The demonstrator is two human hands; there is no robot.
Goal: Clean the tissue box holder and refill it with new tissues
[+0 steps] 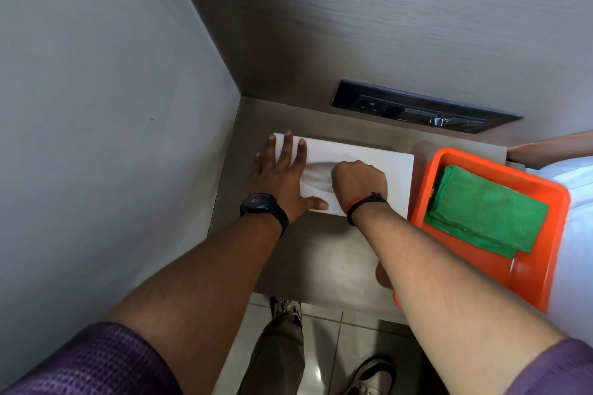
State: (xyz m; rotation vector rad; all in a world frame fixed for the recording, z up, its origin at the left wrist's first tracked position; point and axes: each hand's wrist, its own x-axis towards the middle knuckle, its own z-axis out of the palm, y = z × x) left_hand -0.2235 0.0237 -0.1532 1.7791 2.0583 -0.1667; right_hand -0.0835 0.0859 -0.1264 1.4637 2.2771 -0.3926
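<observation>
On the ledge, corner nook: white tissue box holder (pixel 378 170) sat flat on the grey-brown ledge (pixel 321 253), close to the left wall, long side running left-right.
Left hand (pixel 282 176): lay flat, fingers spread, palm down on the holder's left end; thumb pointed right along the near edge. Not gripping anything, just pressing/bracing.
Right hand (pixel 357 184): was curled into a fist at the middle of the holder's top, knuckles down at the slot. Fingertips were hidden under the hand, so couldn't tell what they pinched.
Tissue (pixel 316 178): white, puckered folds showed at the oval opening, between the two hands, touching the right fist.
Wrists: dark watch (pixel 263 210) on the left, thin black band (pixel 364 204) with a red thread on the right.
Orange tray (pixel 542 269): stood just right of the holder on the same ledge, its near corner hanging past the ledge front.
Green cloth (pixel 484 213): folded, lay inside the tray, toward its far half.
Socket panel (pixel 423 106): dark strip was set in the wood-grain back wall above the ledge, behind the holder and tray.
Right edge: white bedding-like surface (pixel 577 234) was next to the tray; detail too washed out to say more.
Below the ledge: tiled floor (pixel 324 346), one trouser leg and two shoes were visible.
Sleeves: purple, at both lower corners of view.
</observation>
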